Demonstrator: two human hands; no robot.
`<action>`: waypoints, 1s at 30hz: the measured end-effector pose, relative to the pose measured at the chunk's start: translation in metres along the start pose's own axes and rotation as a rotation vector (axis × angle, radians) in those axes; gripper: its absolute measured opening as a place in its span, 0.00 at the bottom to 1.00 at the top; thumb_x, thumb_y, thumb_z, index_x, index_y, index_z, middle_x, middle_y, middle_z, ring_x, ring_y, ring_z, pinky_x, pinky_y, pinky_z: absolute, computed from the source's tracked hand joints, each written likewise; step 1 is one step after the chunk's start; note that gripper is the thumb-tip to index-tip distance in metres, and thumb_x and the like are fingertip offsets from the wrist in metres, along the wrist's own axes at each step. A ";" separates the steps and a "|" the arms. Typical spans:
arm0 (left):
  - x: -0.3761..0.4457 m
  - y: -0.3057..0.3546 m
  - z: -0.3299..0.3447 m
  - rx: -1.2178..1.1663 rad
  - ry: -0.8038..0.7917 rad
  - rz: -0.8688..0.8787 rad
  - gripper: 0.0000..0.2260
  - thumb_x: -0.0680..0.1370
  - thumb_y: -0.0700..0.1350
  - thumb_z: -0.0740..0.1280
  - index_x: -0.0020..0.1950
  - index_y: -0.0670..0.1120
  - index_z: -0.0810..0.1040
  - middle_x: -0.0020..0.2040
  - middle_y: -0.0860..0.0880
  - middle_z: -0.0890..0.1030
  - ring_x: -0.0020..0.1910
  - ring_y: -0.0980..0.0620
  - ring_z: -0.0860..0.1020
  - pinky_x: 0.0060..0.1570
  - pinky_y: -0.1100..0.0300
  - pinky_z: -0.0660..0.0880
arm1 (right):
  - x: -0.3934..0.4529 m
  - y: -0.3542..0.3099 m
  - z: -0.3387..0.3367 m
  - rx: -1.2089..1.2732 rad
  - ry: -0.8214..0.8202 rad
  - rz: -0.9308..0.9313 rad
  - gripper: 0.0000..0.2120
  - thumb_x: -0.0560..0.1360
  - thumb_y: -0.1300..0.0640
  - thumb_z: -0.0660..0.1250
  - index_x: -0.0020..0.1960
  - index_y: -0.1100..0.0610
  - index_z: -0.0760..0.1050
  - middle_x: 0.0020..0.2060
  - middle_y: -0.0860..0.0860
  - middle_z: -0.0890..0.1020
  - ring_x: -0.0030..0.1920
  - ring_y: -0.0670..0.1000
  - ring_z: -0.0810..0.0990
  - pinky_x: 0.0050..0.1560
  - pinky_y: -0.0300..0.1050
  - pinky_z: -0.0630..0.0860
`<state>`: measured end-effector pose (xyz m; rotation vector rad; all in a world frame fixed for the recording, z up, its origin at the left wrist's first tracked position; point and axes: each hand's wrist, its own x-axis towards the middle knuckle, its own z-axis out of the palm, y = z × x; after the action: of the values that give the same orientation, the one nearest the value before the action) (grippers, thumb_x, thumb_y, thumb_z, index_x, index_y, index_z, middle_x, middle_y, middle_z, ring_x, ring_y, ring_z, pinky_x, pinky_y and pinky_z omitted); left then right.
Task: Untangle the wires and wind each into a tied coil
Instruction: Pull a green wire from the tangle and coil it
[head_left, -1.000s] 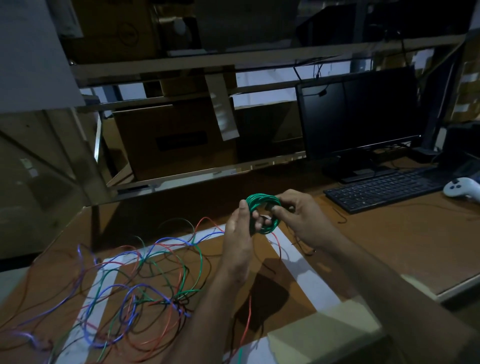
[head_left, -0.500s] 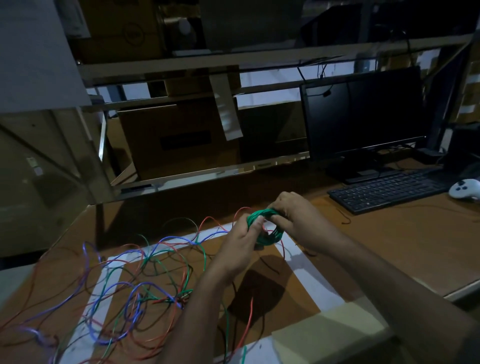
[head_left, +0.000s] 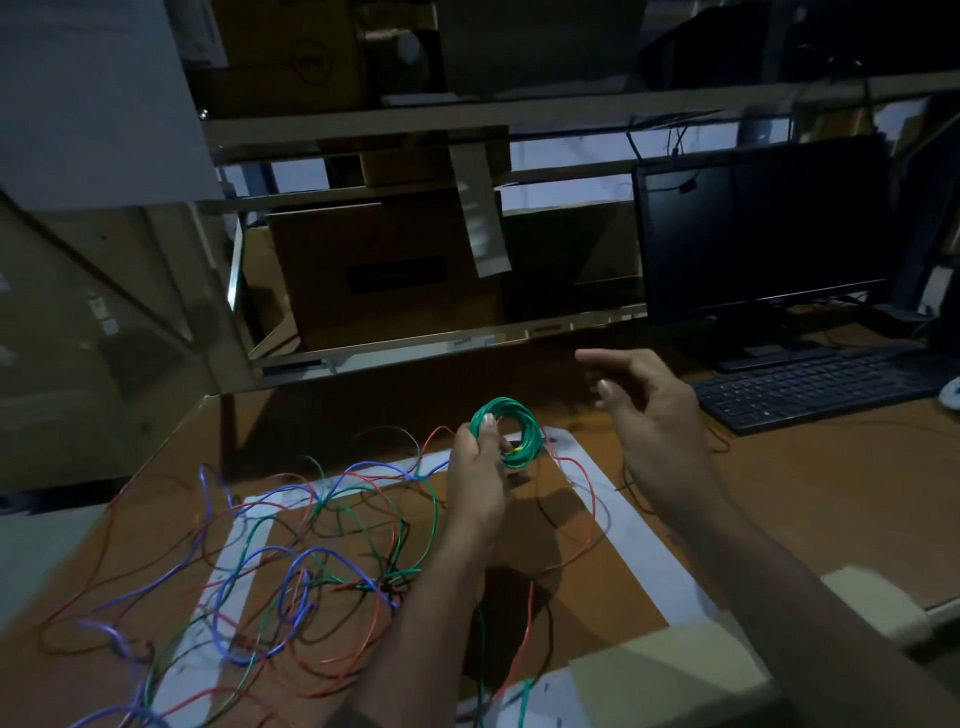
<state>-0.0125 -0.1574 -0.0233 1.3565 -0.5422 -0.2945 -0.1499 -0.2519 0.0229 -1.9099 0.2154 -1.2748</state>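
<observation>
A small green wire coil is held above the desk in my left hand, fingers and thumb pinching its left side. A bit of yellow shows on the coil's lower part. My right hand hovers to the right of the coil, apart from it, fingers loosely spread and holding nothing. A tangle of blue, red, green and dark wires lies spread over the brown desk at the lower left, inside a white taped rectangle. Some strands pass under my left forearm.
A black keyboard and a dark monitor stand at the right rear. A white object sits at the right edge. Cardboard boxes and shelf rails fill the back. The desk's front edge runs at lower right.
My right hand has let go of the green coil and moved up and right, away from it. My left hand keeps hold of the coil, now lower over the desk.
</observation>
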 end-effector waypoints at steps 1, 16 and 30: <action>0.001 -0.001 -0.001 0.006 0.016 -0.006 0.15 0.87 0.52 0.55 0.59 0.41 0.73 0.48 0.48 0.74 0.51 0.48 0.79 0.50 0.44 0.84 | -0.005 -0.003 0.001 0.056 0.012 0.024 0.17 0.84 0.66 0.60 0.63 0.47 0.78 0.60 0.46 0.79 0.58 0.41 0.79 0.56 0.32 0.76; -0.003 0.003 -0.004 0.004 0.028 0.036 0.10 0.88 0.53 0.54 0.57 0.53 0.74 0.51 0.48 0.77 0.52 0.52 0.80 0.58 0.42 0.82 | -0.040 0.022 0.015 -0.172 0.004 0.146 0.18 0.80 0.67 0.64 0.44 0.44 0.77 0.48 0.43 0.79 0.46 0.40 0.81 0.45 0.40 0.82; -0.002 0.002 -0.007 0.005 0.104 0.033 0.14 0.88 0.53 0.55 0.58 0.45 0.75 0.49 0.50 0.79 0.47 0.56 0.80 0.52 0.52 0.83 | -0.009 0.030 0.011 -0.153 0.030 0.074 0.19 0.77 0.72 0.66 0.56 0.49 0.82 0.53 0.44 0.81 0.55 0.34 0.78 0.53 0.25 0.74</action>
<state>-0.0104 -0.1502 -0.0224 1.3580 -0.4782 -0.1942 -0.1367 -0.2612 -0.0062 -1.9929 0.4062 -1.2693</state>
